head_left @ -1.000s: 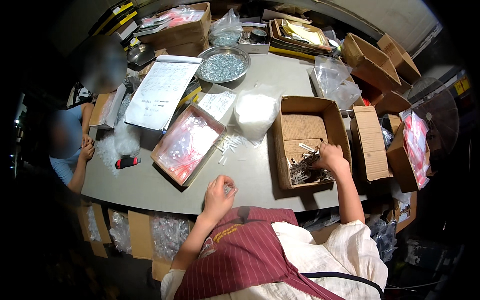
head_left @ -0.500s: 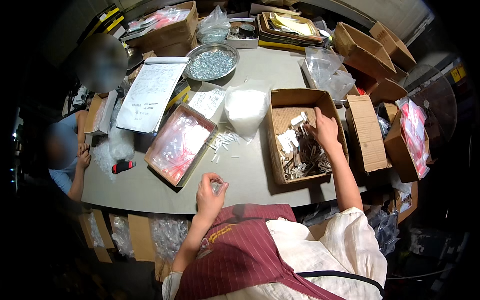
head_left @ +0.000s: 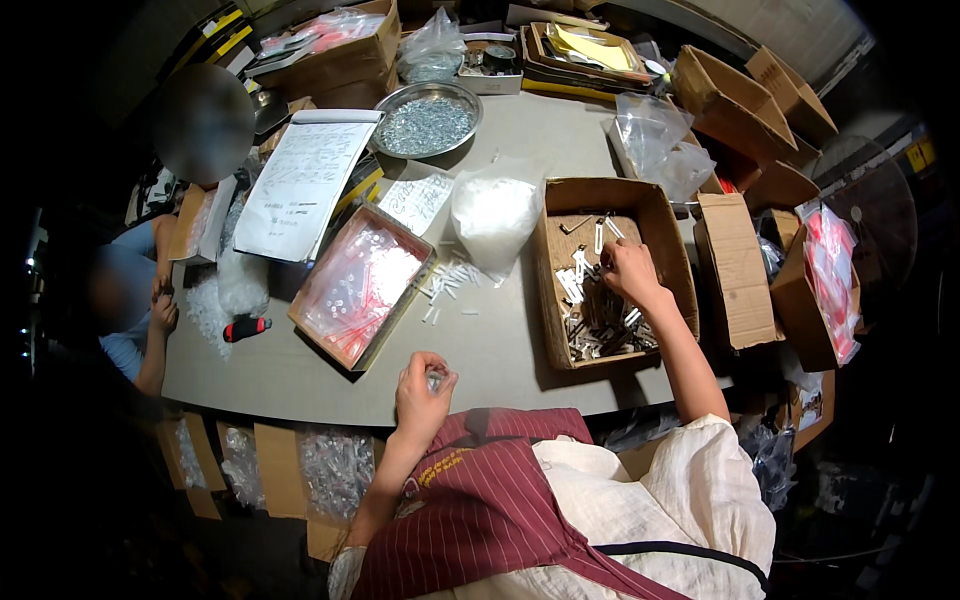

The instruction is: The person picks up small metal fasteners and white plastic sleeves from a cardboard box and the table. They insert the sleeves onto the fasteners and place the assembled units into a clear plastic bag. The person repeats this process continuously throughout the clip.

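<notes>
My right hand reaches into an open cardboard box, its fingers curled together over a pile of small flat slotted metal pieces. What its fingertips grip, if anything, is hidden. Near the table's front edge, my left hand is closed around a small clear plastic bag, mostly covered by the fingers. Between the hands and farther back stands a translucent bag of white material. Small white plastic tubes lie loose beside it.
Left of centre, a box holds red and clear small parts. Behind it are a written notepad and a metal bowl of screws. A red-black tool lies near a co-worker's hands. More cartons crowd the right.
My right hand has drawn in slightly left and its fingers have closed. Metal pieces near it have shifted and spread in the box. My left hand stays nearly still.
</notes>
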`<move>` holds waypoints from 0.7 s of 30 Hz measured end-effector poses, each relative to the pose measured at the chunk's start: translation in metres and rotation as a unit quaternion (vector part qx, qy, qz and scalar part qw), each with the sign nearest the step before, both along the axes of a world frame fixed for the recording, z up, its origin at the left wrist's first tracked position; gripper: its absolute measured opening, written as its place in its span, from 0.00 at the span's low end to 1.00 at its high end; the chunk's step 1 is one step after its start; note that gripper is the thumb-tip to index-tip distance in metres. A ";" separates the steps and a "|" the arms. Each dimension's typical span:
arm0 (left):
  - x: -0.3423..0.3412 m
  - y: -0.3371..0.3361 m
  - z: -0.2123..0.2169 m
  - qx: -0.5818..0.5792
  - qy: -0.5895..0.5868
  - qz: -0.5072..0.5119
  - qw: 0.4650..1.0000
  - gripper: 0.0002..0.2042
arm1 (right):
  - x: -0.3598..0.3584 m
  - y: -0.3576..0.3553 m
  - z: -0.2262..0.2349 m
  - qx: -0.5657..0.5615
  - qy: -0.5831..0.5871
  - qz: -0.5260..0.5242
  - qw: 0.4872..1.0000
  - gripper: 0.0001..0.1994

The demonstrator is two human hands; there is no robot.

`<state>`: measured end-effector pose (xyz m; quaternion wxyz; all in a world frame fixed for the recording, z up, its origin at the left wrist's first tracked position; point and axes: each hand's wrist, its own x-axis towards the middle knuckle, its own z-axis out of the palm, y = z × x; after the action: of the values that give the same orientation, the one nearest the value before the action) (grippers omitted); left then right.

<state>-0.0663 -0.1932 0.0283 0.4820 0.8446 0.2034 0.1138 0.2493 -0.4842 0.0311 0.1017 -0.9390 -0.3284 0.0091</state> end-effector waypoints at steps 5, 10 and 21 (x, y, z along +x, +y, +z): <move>-0.005 0.001 -0.012 -0.005 0.002 -0.003 1.000 0.15 | 0.007 0.006 -0.001 0.006 -0.008 -0.006 1.000 0.08; -0.002 -0.001 -0.012 -0.014 -0.001 -0.004 1.000 0.15 | 0.020 0.018 -0.012 0.035 -0.047 0.023 0.998 0.10; -0.007 0.002 -0.013 -0.013 -0.018 0.009 1.000 0.14 | 0.050 0.019 -0.055 0.070 0.063 -0.003 0.996 0.08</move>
<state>-0.0737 -0.1909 0.0154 0.4956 0.8342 0.2036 0.1302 0.2990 -0.4651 -0.0240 0.1878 -0.9279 -0.3188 0.0447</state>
